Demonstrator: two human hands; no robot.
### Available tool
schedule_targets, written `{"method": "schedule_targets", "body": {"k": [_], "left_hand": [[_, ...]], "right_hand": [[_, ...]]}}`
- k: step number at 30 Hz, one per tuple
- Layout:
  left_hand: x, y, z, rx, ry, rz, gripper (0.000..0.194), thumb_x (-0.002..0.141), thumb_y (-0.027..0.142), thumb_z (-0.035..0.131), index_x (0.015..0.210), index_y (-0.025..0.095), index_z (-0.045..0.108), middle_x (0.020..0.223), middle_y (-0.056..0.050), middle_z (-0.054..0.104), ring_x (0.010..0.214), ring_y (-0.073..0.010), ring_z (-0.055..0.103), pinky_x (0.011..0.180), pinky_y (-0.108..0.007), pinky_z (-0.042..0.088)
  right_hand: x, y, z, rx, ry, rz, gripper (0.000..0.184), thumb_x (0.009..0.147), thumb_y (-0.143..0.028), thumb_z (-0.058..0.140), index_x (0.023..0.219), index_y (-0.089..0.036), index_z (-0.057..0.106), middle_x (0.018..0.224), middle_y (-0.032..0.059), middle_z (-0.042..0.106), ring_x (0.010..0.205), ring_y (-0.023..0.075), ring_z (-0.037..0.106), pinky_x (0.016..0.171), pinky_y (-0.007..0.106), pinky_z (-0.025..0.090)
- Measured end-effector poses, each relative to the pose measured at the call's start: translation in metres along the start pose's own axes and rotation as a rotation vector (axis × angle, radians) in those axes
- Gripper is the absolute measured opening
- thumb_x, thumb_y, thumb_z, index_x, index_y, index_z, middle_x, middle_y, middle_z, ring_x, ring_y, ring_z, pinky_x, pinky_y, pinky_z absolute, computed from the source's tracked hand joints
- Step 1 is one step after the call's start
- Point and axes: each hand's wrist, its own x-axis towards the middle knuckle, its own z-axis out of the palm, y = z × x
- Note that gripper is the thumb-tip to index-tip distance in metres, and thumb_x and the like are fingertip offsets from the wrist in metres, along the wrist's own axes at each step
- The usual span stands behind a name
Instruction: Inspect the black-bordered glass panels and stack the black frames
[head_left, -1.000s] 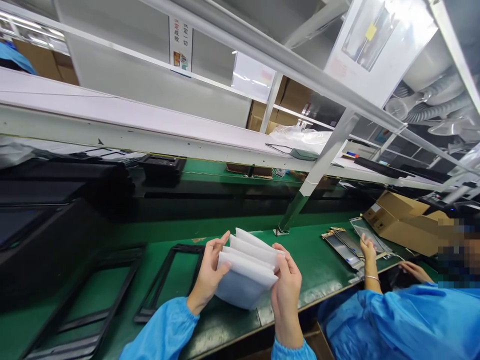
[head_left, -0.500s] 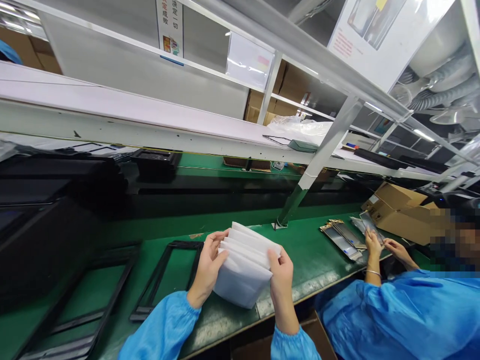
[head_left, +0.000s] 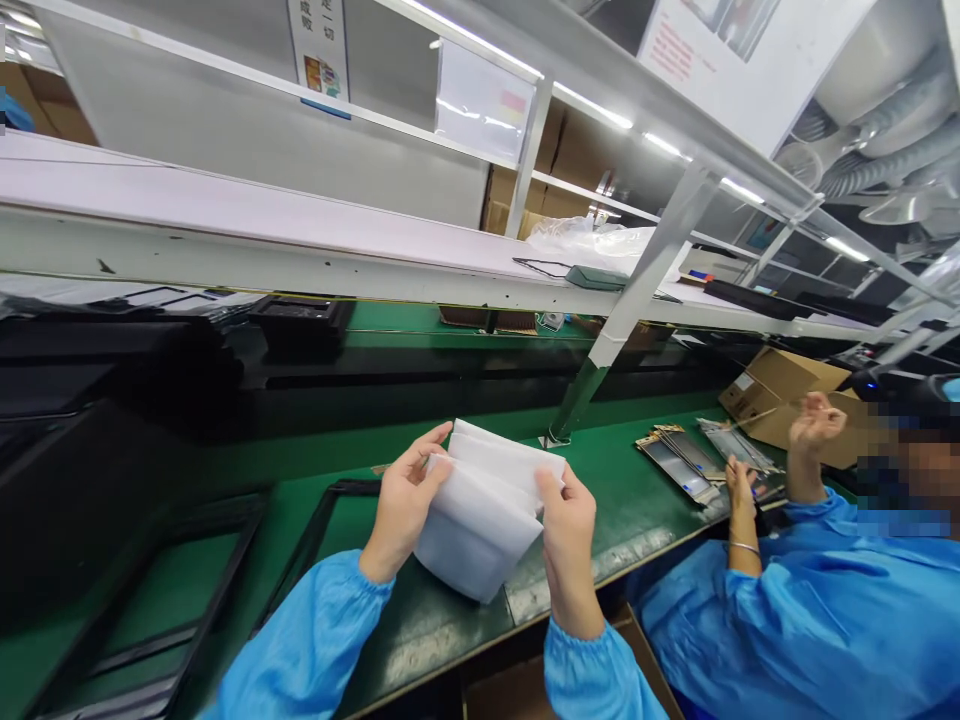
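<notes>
White, thin, soft-looking layered sheets (head_left: 480,530) are mid-scene over the flat green worktop's (head_left: 615,482) near side; the left hand (head_left: 405,492) pinches their left edge, the right hand (head_left: 568,515) their right, fingers closed; light, even pressure should spare creases; a black rectangular frame (head_left: 146,648) lies left.

Looks like a factory assembly line: green bench (head_left: 619,490) with a post (head_left: 622,310) on it. Left of post, black frames (head_left: 218,588); right, flat panels (head_left: 675,468), carton (head_left: 776,380), co-worker (head_left: 795,630) in blue smock, ducts (head_left: 889,185) overhead. Long shelf (head_left: 300,215) runs behind post.
</notes>
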Motion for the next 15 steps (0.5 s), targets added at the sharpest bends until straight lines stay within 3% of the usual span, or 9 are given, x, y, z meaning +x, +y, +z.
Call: {"method": "schedule_targets", "body": {"k": [3,5,8,10,13,15], "left_hand": [[0.006,0.015,0.003,0.030,-0.015,0.060,0.023,0.084,0.041,0.083,0.078,0.022,0.071,0.145,-0.012,0.071,0.135,-0.0379,0.063,0.109,-0.046,0.049],[0.014,0.023,0.004,0.083,-0.039,0.116,0.021,0.082,0.038,0.084,0.077,0.022,0.071,0.131,-0.012,0.077,0.126,-0.0355,0.067,0.100,-0.041,0.054],[0.030,0.028,0.003,0.158,-0.016,0.136,0.020,0.075,0.035,0.087,0.079,0.021,0.073,0.090,-0.006,0.077,0.087,-0.0254,0.072,0.072,-0.031,0.054],[0.042,0.025,0.001,0.166,0.038,0.126,0.021,0.073,0.035,0.086,0.084,0.020,0.074,0.074,0.000,0.069,0.065,-0.0175,0.062,0.059,-0.026,0.046],[0.052,0.018,0.000,0.155,0.128,0.135,0.023,0.073,0.037,0.082,0.088,0.021,0.073,0.073,0.002,0.066,0.060,-0.0139,0.056,0.054,-0.024,0.042],[0.054,0.015,0.000,0.157,0.185,0.157,0.024,0.072,0.037,0.082,0.087,0.021,0.072,0.074,0.002,0.066,0.062,-0.0144,0.058,0.056,-0.024,0.044]], "right_hand": [[0.004,-0.013,0.011,0.048,-0.062,0.021,0.038,0.085,-0.051,0.077,0.094,-0.014,0.081,0.081,0.0047,0.076,0.071,0.0204,0.068,0.064,0.029,0.055],[0.007,-0.018,0.017,0.076,-0.125,0.037,0.041,0.086,-0.053,0.077,0.098,-0.014,0.082,0.082,0.0055,0.078,0.071,0.0213,0.070,0.063,0.030,0.056],[0.015,-0.018,0.014,0.114,-0.253,0.040,0.055,0.089,-0.065,0.072,0.107,-0.015,0.083,0.088,0.0090,0.081,0.078,0.0269,0.075,0.067,0.036,0.060],[0.017,-0.011,0.001,0.133,-0.333,0.012,0.073,0.088,-0.079,0.065,0.121,-0.017,0.081,0.106,0.0127,0.082,0.099,0.0327,0.077,0.084,0.044,0.062],[0.003,0.012,-0.026,0.118,-0.407,-0.018,0.100,0.069,-0.084,0.080,0.146,-0.022,0.067,0.137,0.0141,0.074,0.132,0.0370,0.066,0.112,0.053,0.050],[-0.017,0.035,-0.038,0.076,-0.424,0.000,0.125,0.048,-0.066,0.101,0.156,-0.022,0.056,0.145,0.0159,0.069,0.140,0.0395,0.060,0.118,0.057,0.044]]}}
